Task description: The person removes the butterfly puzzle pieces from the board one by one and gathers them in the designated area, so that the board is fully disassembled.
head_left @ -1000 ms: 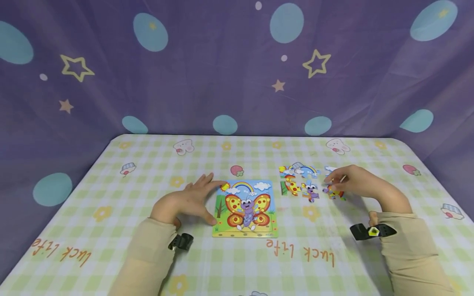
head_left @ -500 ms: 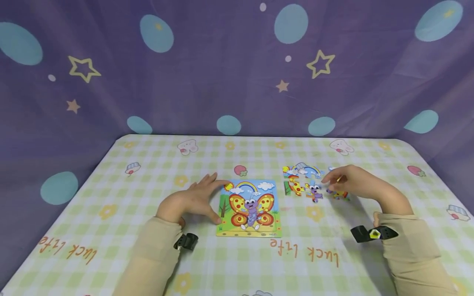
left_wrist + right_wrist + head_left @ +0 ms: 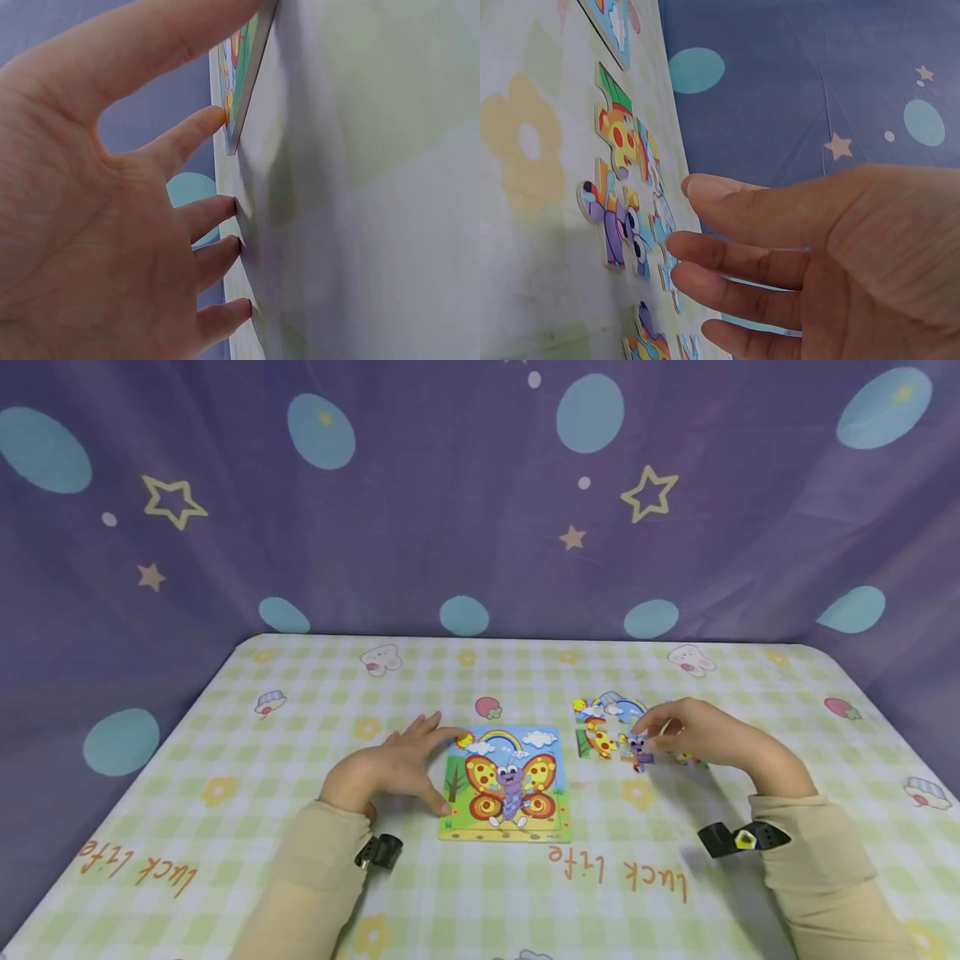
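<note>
A square butterfly puzzle board [image 3: 551, 827] lies flat on the table. At its left side my left hand [image 3: 390, 768] is spread, thumb near the lower left edge and index fingertip at the upper left corner; its other fingertips rest on the cloth in the left wrist view. My right hand [image 3: 697, 733] hovers over loose puzzle pieces on the right, its fingers stretched and holding nothing. Closest to its fingertips is the purple butterfly-face piece [image 3: 613, 232]. Beside that piece lie a tree-and-wing piece [image 3: 616, 127] and a rainbow piece [image 3: 626, 703].
Another wing piece [image 3: 649, 349] lies low in the right wrist view, partly under the right hand in the head view. A checked cloth [image 3: 480, 910] covers the table, and a purple curtain [image 3: 405, 527] hangs behind its far edge.
My right hand has shifted left, from over the rightmost pieces to the butterfly-face piece. The left hand stays at the board, and the head view has swung slightly left.
</note>
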`<state>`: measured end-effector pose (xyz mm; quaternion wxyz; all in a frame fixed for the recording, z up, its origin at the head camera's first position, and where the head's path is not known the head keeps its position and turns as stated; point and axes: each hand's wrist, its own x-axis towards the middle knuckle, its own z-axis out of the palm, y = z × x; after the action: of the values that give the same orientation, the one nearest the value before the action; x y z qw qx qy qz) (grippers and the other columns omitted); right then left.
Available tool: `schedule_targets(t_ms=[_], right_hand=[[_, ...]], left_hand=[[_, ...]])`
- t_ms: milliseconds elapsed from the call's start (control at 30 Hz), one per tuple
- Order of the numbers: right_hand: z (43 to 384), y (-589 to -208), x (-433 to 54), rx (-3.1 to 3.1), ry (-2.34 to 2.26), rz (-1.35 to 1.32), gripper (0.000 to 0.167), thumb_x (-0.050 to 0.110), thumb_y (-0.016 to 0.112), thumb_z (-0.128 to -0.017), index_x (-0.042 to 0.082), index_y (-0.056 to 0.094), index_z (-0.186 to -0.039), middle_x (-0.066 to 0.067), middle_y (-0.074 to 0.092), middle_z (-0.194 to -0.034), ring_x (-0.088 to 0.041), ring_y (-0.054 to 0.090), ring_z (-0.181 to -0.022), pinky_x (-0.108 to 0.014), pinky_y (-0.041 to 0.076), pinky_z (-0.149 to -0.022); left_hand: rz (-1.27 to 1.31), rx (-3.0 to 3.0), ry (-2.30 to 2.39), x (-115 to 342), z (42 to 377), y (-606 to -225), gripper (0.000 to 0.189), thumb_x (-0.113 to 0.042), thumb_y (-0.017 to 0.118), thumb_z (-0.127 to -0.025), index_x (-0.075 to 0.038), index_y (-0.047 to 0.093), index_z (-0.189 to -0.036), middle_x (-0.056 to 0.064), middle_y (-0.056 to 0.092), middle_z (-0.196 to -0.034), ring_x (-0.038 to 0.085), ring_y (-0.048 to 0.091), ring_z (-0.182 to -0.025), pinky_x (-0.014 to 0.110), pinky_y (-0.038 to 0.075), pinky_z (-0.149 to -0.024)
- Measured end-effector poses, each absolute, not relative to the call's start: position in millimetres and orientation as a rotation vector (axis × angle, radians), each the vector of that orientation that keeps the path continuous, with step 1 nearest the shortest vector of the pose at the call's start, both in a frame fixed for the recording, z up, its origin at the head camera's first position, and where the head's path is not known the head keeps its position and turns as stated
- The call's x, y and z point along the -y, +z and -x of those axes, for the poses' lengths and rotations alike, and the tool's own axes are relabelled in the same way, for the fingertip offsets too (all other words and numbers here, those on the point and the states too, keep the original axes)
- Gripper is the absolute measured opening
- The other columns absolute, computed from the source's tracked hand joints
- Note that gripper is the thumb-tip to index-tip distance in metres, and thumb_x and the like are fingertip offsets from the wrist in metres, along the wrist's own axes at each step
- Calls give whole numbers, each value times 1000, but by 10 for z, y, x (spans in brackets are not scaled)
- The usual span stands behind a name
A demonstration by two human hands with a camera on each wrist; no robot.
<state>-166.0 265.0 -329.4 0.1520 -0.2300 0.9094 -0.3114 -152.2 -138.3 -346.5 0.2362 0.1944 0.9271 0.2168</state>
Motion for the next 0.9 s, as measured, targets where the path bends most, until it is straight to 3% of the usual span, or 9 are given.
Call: schedule_targets(t_ms=[233,467,733,900], right_hand=[[1649,-3333,-2529,-2602,-872,716,15,11,69,-93,5,73,-105,-3,71,-101,-17,63,-90,-31,52,-73],[1619,-3285,-2357,-2588,-896,719,14,10,70,-92,6,71,-105,1,68,-89,-16,61,-81,-28,50,-67],[1617,-3267,-2075,-2565,-963,743,13,10,70,-92,7,70,-105,2,66,-89,-15,59,-75,-28,50,-62],[1649,-3271,-1803,-2581,-947,845,14,8,69,-92,5,71,-105,3,66,-87,-13,58,-78,-29,49,-68]], left_hand=[[-533,-2555,568,1378,1523,-3488,103,-30,92,-66,-20,36,-152,20,7,-164,41,3,-150,62,8,-118],[-548,-2550,575,1394,1532,-3471,102,-33,92,-68,-22,36,-153,20,7,-164,41,2,-150,62,7,-118],[-536,-2541,595,1402,1510,-3475,104,-35,91,-67,-22,35,-153,18,6,-164,40,2,-150,62,7,-118],[-549,-2544,593,1404,1523,-3460,103,-35,91,-67,-22,35,-153,19,6,-164,40,2,-150,62,6,-118]])
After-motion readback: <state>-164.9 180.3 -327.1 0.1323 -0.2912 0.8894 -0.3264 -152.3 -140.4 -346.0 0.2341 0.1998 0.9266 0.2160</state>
